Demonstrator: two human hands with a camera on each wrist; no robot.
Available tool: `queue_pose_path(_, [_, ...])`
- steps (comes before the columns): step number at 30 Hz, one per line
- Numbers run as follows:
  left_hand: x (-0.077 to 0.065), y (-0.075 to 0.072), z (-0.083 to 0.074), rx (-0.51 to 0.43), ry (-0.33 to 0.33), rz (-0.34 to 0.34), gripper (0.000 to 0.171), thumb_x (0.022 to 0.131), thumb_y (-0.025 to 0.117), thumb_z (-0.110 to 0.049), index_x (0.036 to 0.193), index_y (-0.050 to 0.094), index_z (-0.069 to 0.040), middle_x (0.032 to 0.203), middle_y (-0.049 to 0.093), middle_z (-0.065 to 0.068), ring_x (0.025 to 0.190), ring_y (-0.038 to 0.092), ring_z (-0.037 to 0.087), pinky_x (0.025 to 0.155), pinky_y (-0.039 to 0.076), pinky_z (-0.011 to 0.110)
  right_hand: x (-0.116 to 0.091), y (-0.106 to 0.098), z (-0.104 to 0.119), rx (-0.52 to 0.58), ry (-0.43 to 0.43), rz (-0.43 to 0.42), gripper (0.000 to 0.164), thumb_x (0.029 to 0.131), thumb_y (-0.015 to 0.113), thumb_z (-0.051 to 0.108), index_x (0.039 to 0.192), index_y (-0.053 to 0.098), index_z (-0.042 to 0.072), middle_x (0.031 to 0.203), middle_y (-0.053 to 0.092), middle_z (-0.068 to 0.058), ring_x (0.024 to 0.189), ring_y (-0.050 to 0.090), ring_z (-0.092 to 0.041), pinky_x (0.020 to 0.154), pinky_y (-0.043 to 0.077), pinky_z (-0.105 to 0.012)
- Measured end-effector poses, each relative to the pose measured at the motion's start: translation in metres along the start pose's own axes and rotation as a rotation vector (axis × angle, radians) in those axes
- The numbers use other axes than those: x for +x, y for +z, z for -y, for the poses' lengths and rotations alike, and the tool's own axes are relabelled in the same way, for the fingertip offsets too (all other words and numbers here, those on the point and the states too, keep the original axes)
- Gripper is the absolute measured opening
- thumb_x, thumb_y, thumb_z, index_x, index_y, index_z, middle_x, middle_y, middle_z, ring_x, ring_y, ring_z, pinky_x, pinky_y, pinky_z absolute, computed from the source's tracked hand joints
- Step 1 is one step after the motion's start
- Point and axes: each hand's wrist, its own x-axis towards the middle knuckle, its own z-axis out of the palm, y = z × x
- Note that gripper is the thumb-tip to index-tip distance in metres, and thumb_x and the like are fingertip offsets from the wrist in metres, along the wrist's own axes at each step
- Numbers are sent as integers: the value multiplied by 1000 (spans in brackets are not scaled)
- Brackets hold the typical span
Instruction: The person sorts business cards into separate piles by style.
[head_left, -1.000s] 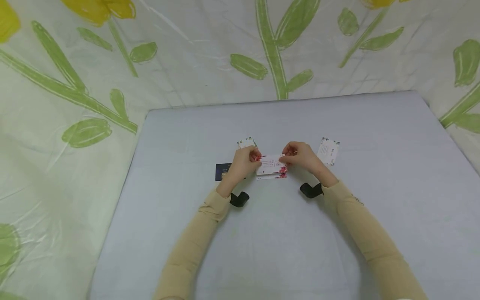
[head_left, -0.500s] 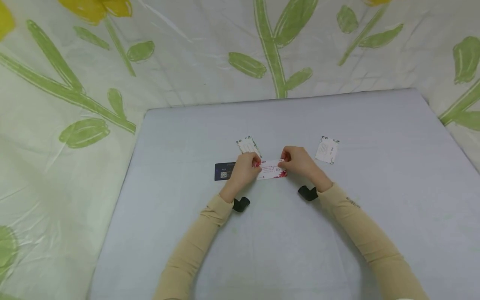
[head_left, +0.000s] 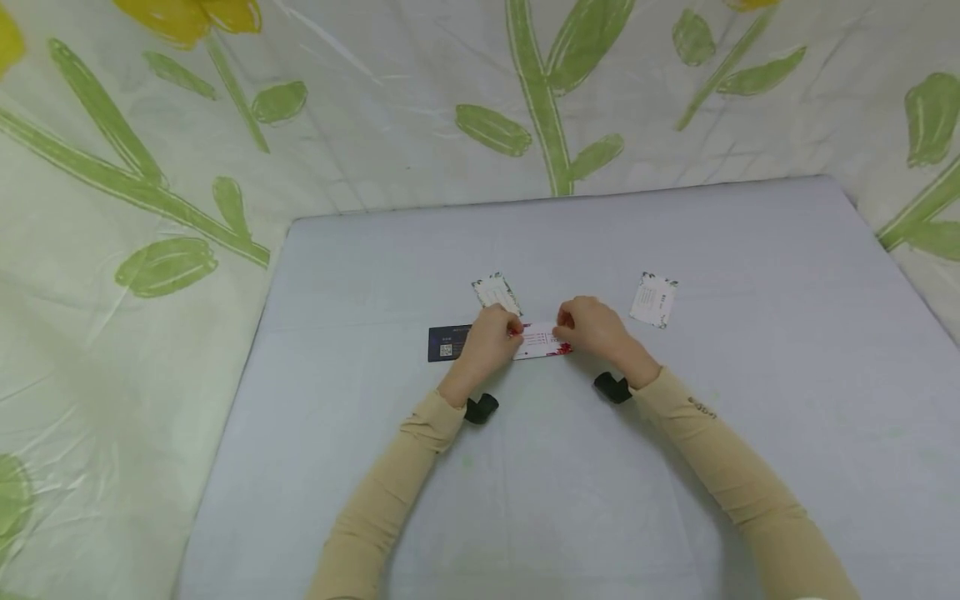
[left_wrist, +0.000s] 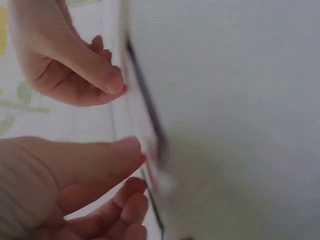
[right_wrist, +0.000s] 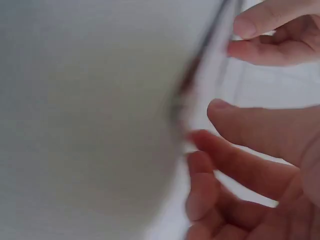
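Observation:
A white card with red flowers lies flat in the middle of the table, between the two hands in the head view. My left hand pinches its left end between thumb and forefinger. At the right end, my right hand has its fingertips close by the upper corner. The right wrist view shows a gap between that hand's thumb and forefinger. Seen edge-on and blurred, the card runs past both hands in the left wrist view. A dark card with a QR code is partly hidden by my left hand.
A white card with a leafy green border lies just beyond my left hand. Another white leaf-edged card lies to the right of my right hand. The pale cloth-covered table meets a flower-painted sheet at the back.
The upper red-flowered card has come down toward me onto a similar card, covering it. Both hands moved down with it. The right hand's fingers have since loosened from the corner.

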Motion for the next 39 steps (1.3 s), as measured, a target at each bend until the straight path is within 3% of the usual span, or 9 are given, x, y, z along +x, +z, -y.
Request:
queue_pose_path(4, [3, -15, 8, -35, 45, -20, 18, 90, 52, 0, 99, 68, 2, 94, 61, 12, 85, 54, 22, 75, 46, 31, 0, -8, 10, 18, -14, -7, 18, 87, 63, 18, 86, 67, 0, 77, 61, -7, 65, 51, -18, 58, 43, -30])
queue_pose_path(8, [16, -38, 21, -21, 90, -63, 23, 93, 45, 3, 104, 65, 5, 98, 61, 17, 87, 55, 26, 78, 46, 35, 10, -13, 25, 55, -3, -62, 20, 88, 63, 19, 91, 66, 0, 79, 61, -9, 69, 53, -21, 63, 44, -33])
queue_pose_path(10, [26, -47, 29, 13, 114, -47, 24, 94, 43, 4, 107, 64, 6, 101, 60, 18, 89, 55, 28, 80, 46, 36, 20, -12, 34, 32, 16, -70, 25, 88, 63, 21, 97, 64, -2, 85, 61, -11, 75, 55, -23, 71, 44, -38])
queue_pose_path(13, [41, -56, 38, 87, 135, 35, 27, 93, 43, 6, 113, 61, 4, 108, 58, 19, 98, 55, 29, 85, 45, 37, 35, -6, 51, -43, 78, -31, 34, 88, 63, 28, 104, 61, -3, 95, 61, -15, 87, 57, -29, 83, 41, -48])
queue_pose_path(19, [61, -57, 47, 226, 157, 248, 48, 87, 45, 15, 132, 49, -3, 125, 48, 18, 116, 45, 30, 97, 38, 37, 60, 15, 71, -149, 205, 88, 56, 84, 65, 42, 114, 55, -4, 106, 57, -21, 98, 56, -40, 94, 31, -58])
queue_pose_path(22, [65, -56, 49, 266, 164, 300, 58, 83, 45, 18, 136, 46, -7, 129, 44, 17, 120, 41, 30, 98, 36, 37, 67, 24, 73, -166, 229, 90, 67, 81, 68, 45, 122, 52, -5, 109, 56, -23, 101, 54, -41, 94, 30, -60])
queue_pose_path(26, [67, -56, 52, 304, 170, 317, 59, 83, 46, 16, 137, 44, -8, 131, 42, 17, 121, 38, 31, 99, 35, 38, 73, 28, 73, -186, 237, 76, 70, 77, 72, 45, 121, 51, -6, 107, 57, -22, 99, 55, -40, 91, 31, -60])
queue_pose_path(32, [68, -60, 49, 317, 150, 359, 66, 83, 47, 15, 143, 37, -12, 134, 39, 16, 120, 36, 30, 92, 38, 38, 76, 24, 69, -117, 288, 94, 78, 72, 76, 42, 127, 46, -4, 115, 54, -22, 107, 50, -39, 94, 27, -62])
queue_pose_path(39, [68, -60, 47, 266, 89, 328, 55, 84, 53, 10, 135, 47, -10, 126, 41, 17, 109, 41, 28, 87, 41, 37, 79, 19, 56, -33, 257, 74, 54, 68, 80, 33, 104, 54, 1, 97, 58, -13, 91, 55, -32, 92, 27, -61])
